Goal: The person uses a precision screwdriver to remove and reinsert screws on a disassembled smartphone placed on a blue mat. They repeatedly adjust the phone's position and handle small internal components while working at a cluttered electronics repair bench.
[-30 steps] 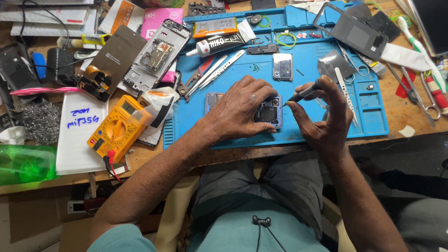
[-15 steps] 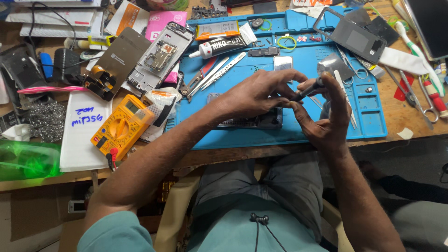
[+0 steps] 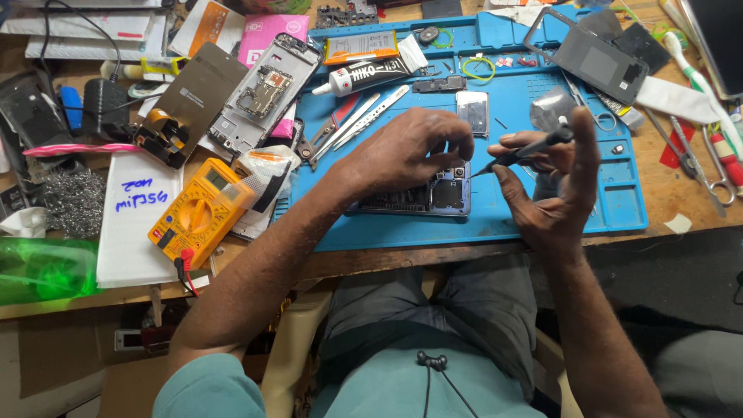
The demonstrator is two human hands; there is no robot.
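Head view: pink packet [image 3: 272,31] top centre, orange label [image 3: 361,46] beside; left hand [image 3: 406,151] pinching opened phone [image 3: 433,197], right hand [image 3: 553,182] gripping black screwdriver [image 3: 526,151]; phone partly hidden.

Head camera, steeply down, probably close

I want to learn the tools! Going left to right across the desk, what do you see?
Green translucent plastic bottle → yellow multimeter → left hand on the opened blue phone → right hand holding a thin black screwdriver → metal scissors.
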